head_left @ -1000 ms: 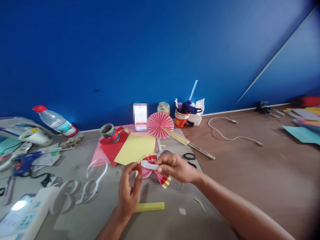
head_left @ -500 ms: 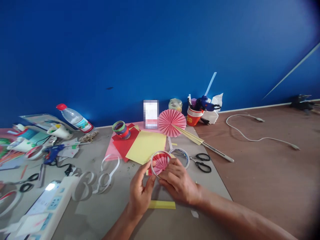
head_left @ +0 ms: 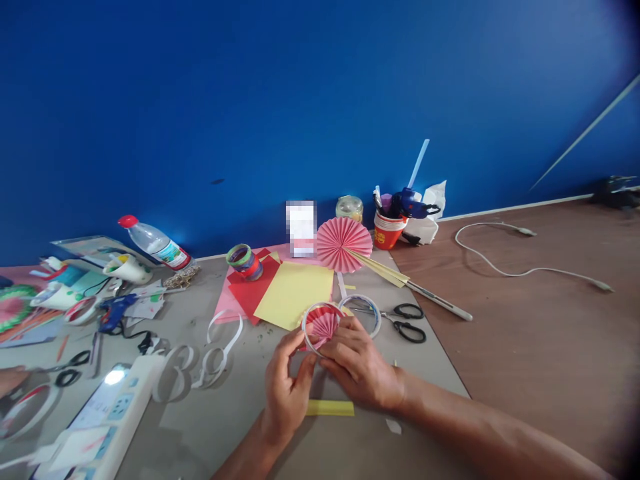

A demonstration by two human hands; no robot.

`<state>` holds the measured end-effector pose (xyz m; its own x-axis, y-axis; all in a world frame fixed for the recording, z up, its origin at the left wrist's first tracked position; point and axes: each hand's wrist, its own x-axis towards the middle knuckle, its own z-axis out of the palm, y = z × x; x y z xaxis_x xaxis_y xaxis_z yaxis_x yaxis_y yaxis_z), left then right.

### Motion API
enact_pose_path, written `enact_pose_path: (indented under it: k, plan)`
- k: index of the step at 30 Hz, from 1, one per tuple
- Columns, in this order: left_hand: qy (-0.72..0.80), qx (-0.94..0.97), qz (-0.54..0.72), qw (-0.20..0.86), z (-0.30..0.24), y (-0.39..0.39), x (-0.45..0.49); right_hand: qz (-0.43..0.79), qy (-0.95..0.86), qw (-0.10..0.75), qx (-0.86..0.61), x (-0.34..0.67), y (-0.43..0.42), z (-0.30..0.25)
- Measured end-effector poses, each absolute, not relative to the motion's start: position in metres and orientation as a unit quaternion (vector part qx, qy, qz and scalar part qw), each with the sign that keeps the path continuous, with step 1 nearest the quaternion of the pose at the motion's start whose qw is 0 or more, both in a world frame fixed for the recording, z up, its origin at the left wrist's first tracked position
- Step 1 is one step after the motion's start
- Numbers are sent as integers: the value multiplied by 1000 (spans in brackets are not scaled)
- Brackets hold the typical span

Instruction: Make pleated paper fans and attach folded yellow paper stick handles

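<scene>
My left hand (head_left: 287, 387) has its fingers and thumb closed around the left side of a thin pale ring (head_left: 305, 327), which looks like a tape roll. Pink pleated paper (head_left: 325, 327) shows through the ring's opening, with red at its upper edge. My right hand (head_left: 363, 367) has curled fingers at the ring's right side and over the pleats; its fingertips are partly hidden. Just behind them lies a roll of clear tape (head_left: 378, 313), beside black-handled scissors (head_left: 410, 323). A folded yellow paper strip (head_left: 330, 408) lies below my hands.
Beyond the hands are yellow paper (head_left: 295, 293), red paper (head_left: 250, 293) and a pink pleated fan (head_left: 343, 243). A power strip (head_left: 125, 420), glue gun (head_left: 115, 313) and curled white strips (head_left: 213, 367) crowd the left. Another person's hand (head_left: 13, 380) shows at the left edge.
The view has shifted slightly, so the left-side items sit farther right. Another person's hand shows more at the left edge. My hands keep nearly the same hold on the ring and pleated paper.
</scene>
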<state>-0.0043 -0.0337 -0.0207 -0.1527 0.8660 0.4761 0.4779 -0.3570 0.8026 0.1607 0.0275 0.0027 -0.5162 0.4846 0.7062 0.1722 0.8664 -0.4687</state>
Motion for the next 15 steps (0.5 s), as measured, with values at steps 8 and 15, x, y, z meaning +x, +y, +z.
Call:
enact_pose_path:
  k: [8, 15]
  plan:
    - [538, 586, 563, 225, -13, -32, 0, 133, -866, 441, -197, 160, 28, 3]
    - [541, 573, 556, 263, -13, -33, 1, 124, -862, 456, -183, 161, 31, 4]
